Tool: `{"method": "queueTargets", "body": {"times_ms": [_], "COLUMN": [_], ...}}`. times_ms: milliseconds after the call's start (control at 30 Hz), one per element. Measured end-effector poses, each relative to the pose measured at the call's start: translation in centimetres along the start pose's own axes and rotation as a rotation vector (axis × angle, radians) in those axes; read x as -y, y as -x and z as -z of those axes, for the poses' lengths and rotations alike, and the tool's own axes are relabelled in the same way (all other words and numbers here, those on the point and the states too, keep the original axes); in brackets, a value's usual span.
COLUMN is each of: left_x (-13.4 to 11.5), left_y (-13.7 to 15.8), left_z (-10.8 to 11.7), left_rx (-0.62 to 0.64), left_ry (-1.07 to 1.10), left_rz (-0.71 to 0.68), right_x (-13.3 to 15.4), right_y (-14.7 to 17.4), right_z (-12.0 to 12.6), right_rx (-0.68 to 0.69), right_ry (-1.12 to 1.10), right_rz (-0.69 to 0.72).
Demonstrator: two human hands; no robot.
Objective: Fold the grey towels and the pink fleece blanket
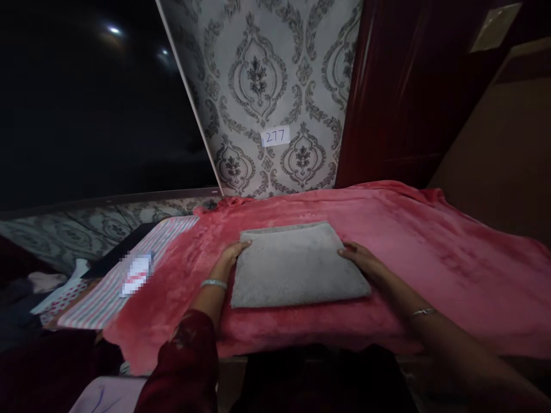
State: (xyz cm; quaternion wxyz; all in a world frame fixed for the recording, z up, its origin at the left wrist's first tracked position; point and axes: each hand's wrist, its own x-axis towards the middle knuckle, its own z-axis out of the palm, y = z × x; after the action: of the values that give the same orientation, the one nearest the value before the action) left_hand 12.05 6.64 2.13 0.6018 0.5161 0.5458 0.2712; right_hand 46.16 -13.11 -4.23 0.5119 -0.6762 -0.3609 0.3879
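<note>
1. the grey folded cloth (297, 267) lies flat on the pink blanket (430, 252), my landmark here, around the middle of its near half; a second layer shows along the cloth's far edge.
2. the left hand (235, 252) is at the cloth's left edge, above the blanket, its thumb laid over the top; the other fingers are mostly hidden, so i cannot tell whether they are clamped.
3. the right hand (361, 258) touches the cloth's right edge, above the blanket, a fingertip on the top face; the rest are partly out of sight, and i cannot tell how tightly they close.
4. the cloth looks plush, so i judge it light, soft and hardly fragile, with some grip to its nap; the layers could slide apart or sag in the middle.
5. both side edges seem good places to hold, thumbs above and fingers beneath all layers.
6. left of the blanket lies a striped cloth (90, 304); beyond its far edge, a paper slip marked 277 (275, 136) is on the wall.
</note>
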Motion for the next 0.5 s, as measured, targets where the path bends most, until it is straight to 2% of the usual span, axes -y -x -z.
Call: {"method": "queueTargets", "body": {"times_ms": [67, 133, 200, 233, 300, 367, 433, 500], "left_x": [0.5, 0.5, 0.3, 0.1, 0.1, 0.5, 1.3, 2.3], "left_y": [-0.1, 0.3, 1.1, 1.5, 2.3, 3.0, 3.4, 3.7], "left_z": [0.0, 0.4, 0.4, 0.2, -1.0, -2.6, -4.0, -4.9], "left_rx": [-0.063, -0.151, -0.248, -0.287, -0.306, -0.263, -0.225, -0.230], "left_ry": [-0.080, -0.157, -0.218, -0.287, -0.544, -0.883, -1.131, -1.265], "left_rz": [-0.024, -0.075, -0.162, -0.245, -0.456, -0.631, -0.650, -0.597], "right_x": [-0.4, 0.7, 2.7, 3.8, 5.8, 7.1, 7.5, 7.1], "right_y": [-0.4, -0.6, -0.4, -0.1, 0.5, 1.2, 1.7, 1.9], "right_z": [0.3, 0.0, -1.8, -3.4, -7.8, -12.8, -17.2, -19.9], "right_rx": [-0.052, -0.153, -0.233, -0.228, -0.119, 0.057, 0.182, 0.248], "right_ry": [0.184, 0.467, 0.723, 0.810, 0.923, 0.991, 1.034, 1.068], "right_rz": [0.041, 0.153, 0.346, 0.452, 0.614, 0.667, 0.682, 0.678]}}
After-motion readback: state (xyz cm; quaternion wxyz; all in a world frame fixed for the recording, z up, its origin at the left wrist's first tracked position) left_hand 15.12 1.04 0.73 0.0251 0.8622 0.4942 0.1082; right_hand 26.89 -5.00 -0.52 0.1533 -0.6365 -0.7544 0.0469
